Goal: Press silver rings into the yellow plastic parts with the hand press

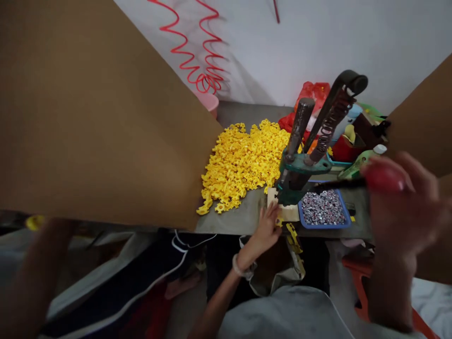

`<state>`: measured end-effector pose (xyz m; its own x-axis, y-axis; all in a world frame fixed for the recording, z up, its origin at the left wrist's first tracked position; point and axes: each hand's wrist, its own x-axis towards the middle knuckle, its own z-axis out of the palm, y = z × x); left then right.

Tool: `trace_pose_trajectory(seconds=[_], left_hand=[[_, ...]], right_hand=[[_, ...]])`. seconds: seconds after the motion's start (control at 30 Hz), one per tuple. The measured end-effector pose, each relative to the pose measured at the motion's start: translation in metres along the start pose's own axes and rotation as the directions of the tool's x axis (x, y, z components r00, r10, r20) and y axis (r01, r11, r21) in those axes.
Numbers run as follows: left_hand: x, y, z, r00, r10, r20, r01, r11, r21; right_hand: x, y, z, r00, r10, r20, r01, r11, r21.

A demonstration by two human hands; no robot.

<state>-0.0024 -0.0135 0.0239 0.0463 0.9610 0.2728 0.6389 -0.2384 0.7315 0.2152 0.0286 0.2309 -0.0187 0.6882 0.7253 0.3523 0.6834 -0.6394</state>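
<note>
A hand press (293, 165) with a green metal body stands near the table's front edge. My left hand (264, 231), with a band at the wrist, is at its base, fingers closed around a small yellow plastic piece (278, 221). Those fingertips touch the pale block (290, 213) under the press. My right hand (406, 212), blurred, is wrapped around the red ball knob (384, 178) of the press lever. Just right of the pale block is a blue tray (349, 221) of small shiny metal-like parts (323, 208). More yellow pieces (294, 238) show below the table edge.
A large heap of yellow pieces (243, 160) covers the table left of the press. Cardboard panels (106, 117) stand on both sides. Behind the press are a red bag (314, 96) and a green bottle (363, 160). Another person's arm (45, 263) shows at far left.
</note>
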Motion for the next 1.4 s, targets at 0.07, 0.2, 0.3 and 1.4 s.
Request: trace_pose_trajectory(seconds=[0.07,0.2,0.3,1.4], left_hand=[[0.008,-0.020,-0.017,0.997,-0.056,-0.044,0.055,0.998,-0.025],[0.045,-0.057,-0.036,0.989,-0.083,-0.119,0.084,0.996,0.003],[0.065,-0.067,-0.030,0.999,-0.009,-0.038,0.008,1.000,-0.005],[0.015,0.013,0.015,0.993,0.023,-0.120,-0.005,0.989,0.147]], right_hand=[[0.019,0.033,0.011,0.995,0.099,0.011,-0.099,0.995,-0.003],[-0.026,0.113,0.034,0.863,0.326,0.386,-0.149,0.894,-0.423],[-0.082,0.151,0.047,0.809,0.366,0.460,-0.097,0.854,-0.511],[-0.123,0.110,0.080,0.831,-0.202,0.518,0.293,0.951,-0.099]])
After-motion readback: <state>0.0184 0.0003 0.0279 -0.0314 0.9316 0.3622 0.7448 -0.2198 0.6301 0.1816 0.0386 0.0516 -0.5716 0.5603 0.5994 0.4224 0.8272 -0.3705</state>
